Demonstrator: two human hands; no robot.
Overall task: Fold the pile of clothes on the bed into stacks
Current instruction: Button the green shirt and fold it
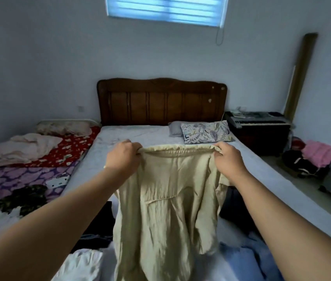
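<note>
A pair of beige trousers (166, 201) is held up above the foot half of the bed (251, 165), its elastic waistband stretched level between both hands. The left end of the waistband is gripped by the left hand (124, 157), fingers curled round the fabric; the right end is gripped likewise by the right hand (228, 161). The legs hang down crumpled toward the near edge of the bed. Beneath them, unfolded clothes are spread: a black garment (99, 228) at the left, a white one (79, 264) at the near left corner, a blue one (249, 260) at the near right. A leaf-patterned pillow (206, 131) lies at the head end, by the wooden headboard (160, 102).
</note>
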